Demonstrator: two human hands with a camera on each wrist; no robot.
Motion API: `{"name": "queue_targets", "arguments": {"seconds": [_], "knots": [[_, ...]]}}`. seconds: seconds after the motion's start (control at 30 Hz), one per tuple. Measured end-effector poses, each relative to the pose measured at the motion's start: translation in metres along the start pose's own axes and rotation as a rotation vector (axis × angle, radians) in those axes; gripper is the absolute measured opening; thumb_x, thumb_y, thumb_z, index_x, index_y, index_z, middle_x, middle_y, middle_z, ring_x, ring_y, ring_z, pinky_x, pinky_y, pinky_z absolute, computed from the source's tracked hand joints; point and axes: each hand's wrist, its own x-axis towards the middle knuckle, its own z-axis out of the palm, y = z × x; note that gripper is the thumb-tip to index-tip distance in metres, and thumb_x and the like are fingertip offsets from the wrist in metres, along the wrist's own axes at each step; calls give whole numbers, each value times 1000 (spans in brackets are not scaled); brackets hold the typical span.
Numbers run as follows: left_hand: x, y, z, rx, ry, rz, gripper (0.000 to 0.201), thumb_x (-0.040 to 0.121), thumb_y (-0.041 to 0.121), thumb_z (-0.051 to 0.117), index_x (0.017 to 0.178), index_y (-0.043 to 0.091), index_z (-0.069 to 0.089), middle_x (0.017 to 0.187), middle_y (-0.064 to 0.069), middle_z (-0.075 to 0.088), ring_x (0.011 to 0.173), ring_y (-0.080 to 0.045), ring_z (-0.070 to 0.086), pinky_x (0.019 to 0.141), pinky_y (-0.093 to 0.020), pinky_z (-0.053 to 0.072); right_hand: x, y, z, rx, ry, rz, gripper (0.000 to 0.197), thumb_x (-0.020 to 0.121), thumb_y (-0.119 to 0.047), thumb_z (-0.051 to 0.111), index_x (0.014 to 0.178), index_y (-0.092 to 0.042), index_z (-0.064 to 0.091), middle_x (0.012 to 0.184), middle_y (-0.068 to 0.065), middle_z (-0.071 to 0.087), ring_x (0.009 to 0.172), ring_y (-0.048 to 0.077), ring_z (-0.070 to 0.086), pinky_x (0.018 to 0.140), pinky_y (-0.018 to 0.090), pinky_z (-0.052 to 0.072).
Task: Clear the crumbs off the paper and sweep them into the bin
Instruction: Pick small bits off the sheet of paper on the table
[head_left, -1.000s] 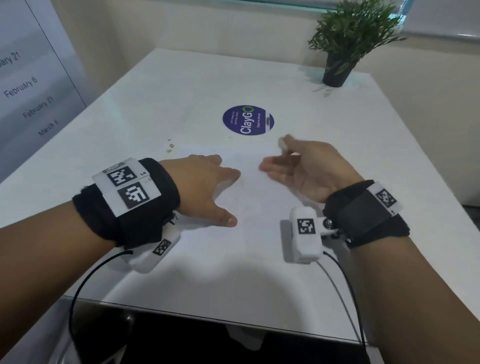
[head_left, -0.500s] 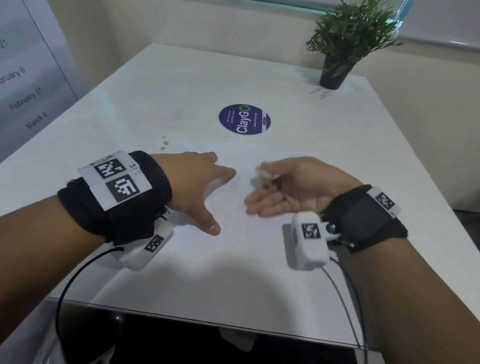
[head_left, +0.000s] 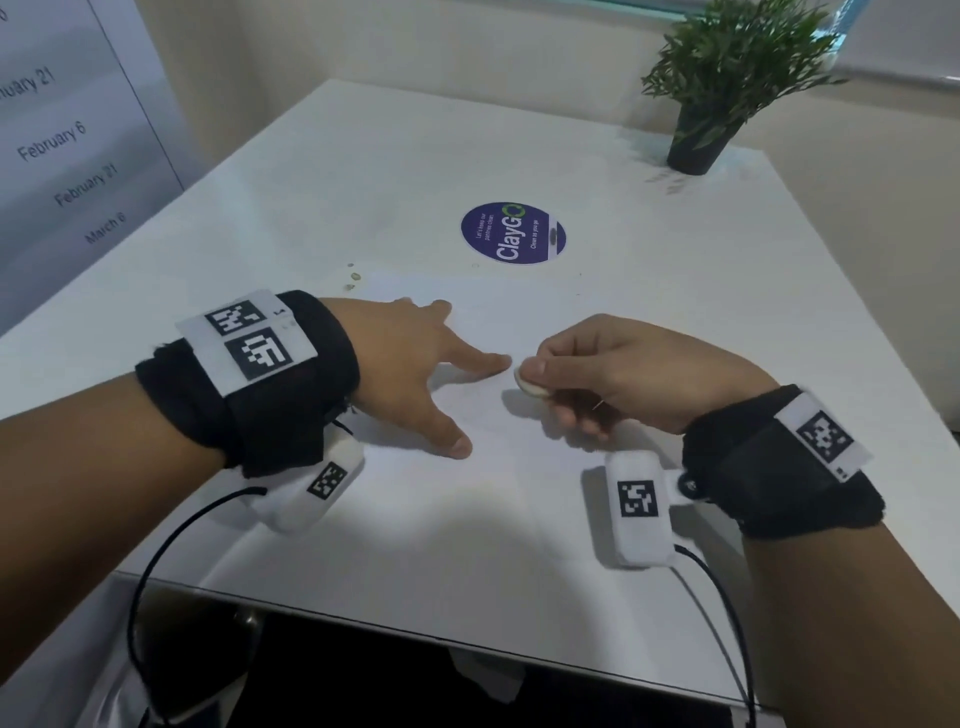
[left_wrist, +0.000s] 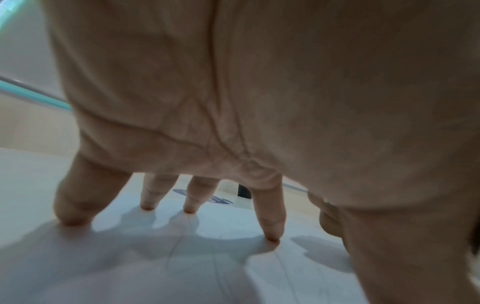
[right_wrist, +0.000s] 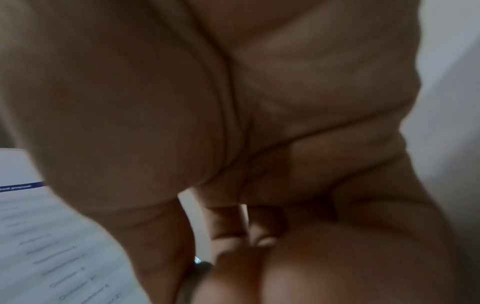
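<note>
On the wall panel at the far left, the dates "February 6", "February 21" and "March 6" can be read. The left hand (head_left: 400, 364) is spread flat, its fingertips (left_wrist: 271, 236) pressed on the paper (head_left: 483, 499), which lies on the white tabletop (head_left: 363, 171). A few crumbs (head_left: 352, 278) are seen just beyond the paper's far left corner, on the bare tabletop; the bin cannot be made out. The paper is best kept pinned this way while pieces are lifted, so that nothing is scattered. On the round purple sticker (head_left: 512, 233), "ClayGo" and "Clean as you go" are legible. The right hand (head_left: 613, 382) is closed on a pale round piece (head_left: 529, 383), pinched between thumb and fingers just above the paper. The pinch should be kept light, lest the piece be crumbled.
</note>
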Motion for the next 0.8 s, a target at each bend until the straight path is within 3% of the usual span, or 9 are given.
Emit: {"name": "queue_targets", "arguments": {"seconds": [0.1, 0.23, 0.33, 0.43, 0.53, 0.6, 0.73, 0.8], "knots": [[1, 0, 4, -5, 47, 19, 93, 64, 90, 58, 140, 77, 7, 159, -9, 20, 146, -34, 23, 112, -53, 35, 7, -4, -3, -196, 23, 4, 41, 100, -34, 62, 65, -12, 58, 58, 5, 57, 51, 18, 44, 52, 28, 38], [2, 3, 10, 6, 33, -13, 97, 70, 83, 63, 144, 72, 1, 166, -9, 7, 153, -36, 7, 119, -56, 24, 19, -14, -3, -600, 7, 33, 45, 96, -41, 62, 59, -17, 53, 51, -6, 52, 47, 14, 42, 56, 29, 39], [3, 4, 8, 22, 27, -28, 100, 70, 82, 64, 143, 72, -4, 169, -6, -5, 155, -35, -2, 120, -56, 19, 23, -16, -21, -832, 84, 130, 45, 91, -47, 63, 56, -21, 60, 49, -9, 54, 53, 18, 48, 59, 30, 42], [4, 4, 8, 43, 37, -17, 99, 70, 84, 63, 143, 72, -4, 166, -5, 5, 152, -36, 9, 116, -55, 29, 19, -16, -42, -987, 217, 151, 47, 95, -48, 61, 58, -19, 57, 57, -6, 58, 64, 20, 53, 59, 30, 39], [6, 4, 9, 58, 49, -7, 98, 68, 87, 60, 142, 73, -3, 157, -8, 19, 143, -37, 23, 109, -54, 38, 21, -19, -25, -965, 92, 42, 43, 96, -50, 60, 64, -21, 59, 61, -9, 61, 61, 10, 53, 61, 29, 40], [5, 4, 9, 67, 57, -6, 98, 69, 86, 59, 143, 72, -2, 157, -11, 20, 145, -38, 22, 110, -55, 36, 24, -21, -9, -955, 5, 8, 40, 96, -49, 60, 64, -25, 61, 59, -14, 62, 59, 5, 53, 63, 27, 43], [3, 7, 9, 60, 60, -13, 98, 71, 85, 60, 145, 70, -3, 167, -10, 5, 150, -38, 16, 114, -53, 32, 27, -26, -24, -1077, 105, 58, 42, 97, -50, 58, 63, -25, 58, 65, -6, 63, 70, 16, 57, 66, 31, 44], [3, 7, 8, 71, 68, -8, 97, 71, 84, 60, 146, 70, -1, 167, -11, 6, 150, -38, 18, 113, -50, 33, 24, -31, -20, -1100, 93, 16, 42, 97, -51, 58, 62, -27, 57, 65, -6, 61, 68, 15, 55, 62, 30, 42]]}}
